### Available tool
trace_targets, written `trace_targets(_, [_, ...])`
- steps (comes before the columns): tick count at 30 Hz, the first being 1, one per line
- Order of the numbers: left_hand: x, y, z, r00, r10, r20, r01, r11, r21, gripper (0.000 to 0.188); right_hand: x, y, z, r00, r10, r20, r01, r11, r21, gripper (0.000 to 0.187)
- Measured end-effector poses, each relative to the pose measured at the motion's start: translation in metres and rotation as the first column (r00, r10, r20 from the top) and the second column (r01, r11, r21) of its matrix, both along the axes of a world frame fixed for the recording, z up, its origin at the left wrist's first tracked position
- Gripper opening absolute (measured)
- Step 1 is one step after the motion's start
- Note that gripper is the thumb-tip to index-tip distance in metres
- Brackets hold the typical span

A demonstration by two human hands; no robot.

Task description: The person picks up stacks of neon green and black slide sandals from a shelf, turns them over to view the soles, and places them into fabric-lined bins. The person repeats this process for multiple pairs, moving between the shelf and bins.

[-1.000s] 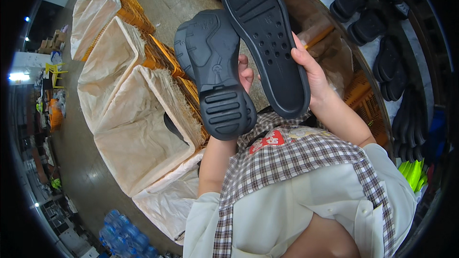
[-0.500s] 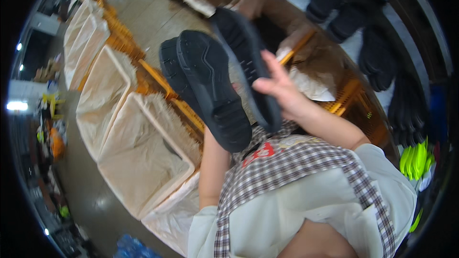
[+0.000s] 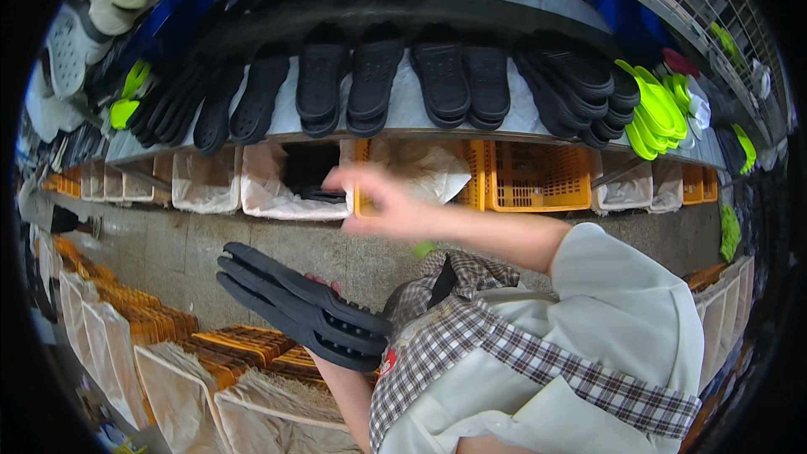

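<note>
Slanting lengthwise toward upper left, black soles (image 3: 301, 306) sit clamped in left fingers (image 3: 336, 287), right fingers (image 3: 357, 178) apart

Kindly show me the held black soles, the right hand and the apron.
Held black soles (image 3: 301, 306), head view: the pair's middle.
Right hand (image 3: 382, 202), head view: its blurred middle.
Apron (image 3: 476, 331), head view: its checked cloth.

Operator wear: loose pale off-white top (image 3: 635, 311) with a wide short sleeve (image 3: 588, 256), brown-and-white checked apron (image 3: 454, 328) over it, broad shoulder strap (image 3: 601, 378) in matching check, partly visible red patch (image 3: 387, 363) on the front, black strip (image 3: 443, 283) at the bunched lower fabric, bare forearms (image 3: 496, 231).
</note>
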State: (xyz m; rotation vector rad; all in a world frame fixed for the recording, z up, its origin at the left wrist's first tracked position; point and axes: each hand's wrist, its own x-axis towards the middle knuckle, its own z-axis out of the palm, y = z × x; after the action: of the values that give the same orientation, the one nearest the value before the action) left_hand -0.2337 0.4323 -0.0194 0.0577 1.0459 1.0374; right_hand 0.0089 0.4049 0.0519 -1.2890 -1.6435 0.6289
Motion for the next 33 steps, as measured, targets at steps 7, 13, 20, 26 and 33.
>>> trace_targets(7, [-0.001,0.003,-0.017,0.968,-0.116,0.224,0.05,0.959,0.279,0.037,0.213,-0.063,-0.004,0.238,-0.946,0.222,0.971,0.24,-0.02,0.068])
trace_targets(13, [0.022,0.015,-0.01,0.976,-0.183,0.117,0.162,0.972,0.169,0.039,0.237,-0.064,-0.033,0.405,-0.912,-0.065,0.597,0.318,-0.736,0.081])
trace_targets(20, [0.03,0.014,0.009,0.991,-0.1,0.089,0.082,0.979,0.189,0.041,0.224,-0.09,0.02,-0.092,-0.681,-0.726,0.371,0.653,-0.66,0.008])
trace_targets(26, [0.052,0.01,0.038,0.998,-0.056,-0.023,0.058,0.993,0.099,0.04,0.133,-0.112,0.045,0.63,-0.66,-0.409,0.516,0.75,-0.415,0.084])
trace_targets(33, [0.052,0.018,0.013,0.871,-0.396,0.291,0.262,0.875,0.407,0.054,0.001,-0.047,0.022,0.944,0.162,0.288,0.014,0.851,-0.525,0.09])
